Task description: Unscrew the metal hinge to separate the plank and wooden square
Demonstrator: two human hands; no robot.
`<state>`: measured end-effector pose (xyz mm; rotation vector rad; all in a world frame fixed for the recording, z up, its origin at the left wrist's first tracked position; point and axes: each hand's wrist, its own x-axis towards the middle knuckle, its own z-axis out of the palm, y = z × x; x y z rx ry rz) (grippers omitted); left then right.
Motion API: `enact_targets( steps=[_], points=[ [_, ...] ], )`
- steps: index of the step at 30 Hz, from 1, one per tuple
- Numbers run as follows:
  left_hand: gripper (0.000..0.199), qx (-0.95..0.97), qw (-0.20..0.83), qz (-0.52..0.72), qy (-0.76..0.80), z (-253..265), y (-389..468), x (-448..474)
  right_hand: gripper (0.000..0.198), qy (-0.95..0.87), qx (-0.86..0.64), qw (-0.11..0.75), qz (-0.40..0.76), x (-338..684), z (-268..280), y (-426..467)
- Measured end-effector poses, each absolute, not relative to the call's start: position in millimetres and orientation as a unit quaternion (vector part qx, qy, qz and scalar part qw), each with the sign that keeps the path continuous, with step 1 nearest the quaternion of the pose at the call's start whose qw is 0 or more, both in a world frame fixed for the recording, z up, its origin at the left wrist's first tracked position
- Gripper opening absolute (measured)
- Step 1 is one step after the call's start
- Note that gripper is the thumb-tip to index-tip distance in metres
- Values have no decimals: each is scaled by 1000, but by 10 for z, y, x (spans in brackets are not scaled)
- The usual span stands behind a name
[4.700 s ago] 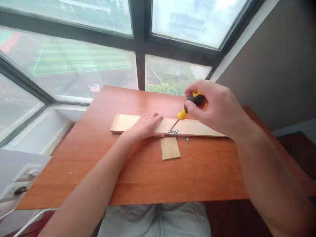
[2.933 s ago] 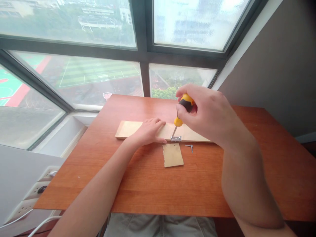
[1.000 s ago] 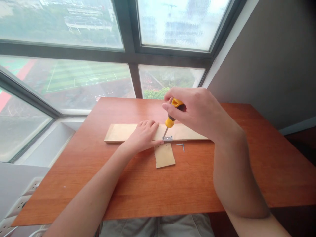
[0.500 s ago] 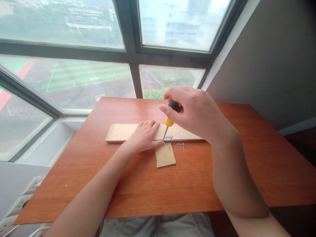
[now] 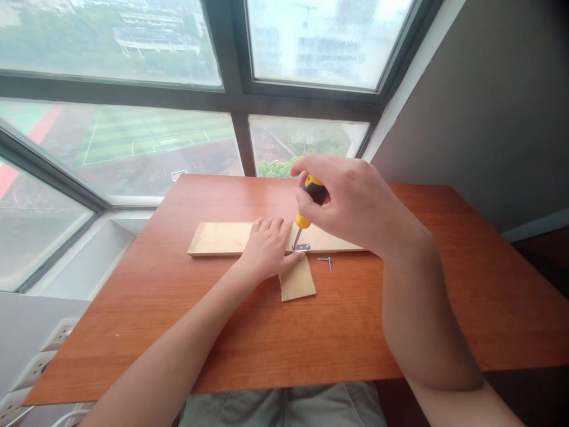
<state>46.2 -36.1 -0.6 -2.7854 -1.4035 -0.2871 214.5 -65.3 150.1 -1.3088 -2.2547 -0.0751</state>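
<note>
My right hand (image 5: 342,193) is closed round the yellow and black handle of a screwdriver (image 5: 304,220), held tilted with its tip down. The tip meets the left end of a small metal hinge (image 5: 302,247) at the near edge of a long pale wooden board (image 5: 217,238). My left hand (image 5: 269,249) lies on the board with fingers stretched out, just left of the hinge. Its thumb reaches along the near edge, below the hinge. A small wooden piece (image 5: 299,281) lies on the near side of the hinge, partly under that thumb.
Loose screws (image 5: 327,261) lie on the reddish-brown table (image 5: 338,338), right of the hinge. Large windows (image 5: 151,136) stand beyond the table, and a grey wall (image 5: 489,118) is at the right. Power sockets (image 5: 40,367) sit at the lower left.
My left hand has slid a little to the right, its thumb now nearer the hinge. My right fingers have shifted and the thumb has curled in on the screwdriver handle.
</note>
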Motion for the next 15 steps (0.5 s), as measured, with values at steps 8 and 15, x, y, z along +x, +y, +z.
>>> enact_targets(
  steps=[8,15],
  points=[
    [60,-893,-6,-98,-440,-3,-341,429,22,-813,-521,255,-52,2150,1511,-636],
    [64,-899,-12,-91,-428,-5,-308,399,33,-846,-459,271,-9,2159,1489,-635]
  ],
)
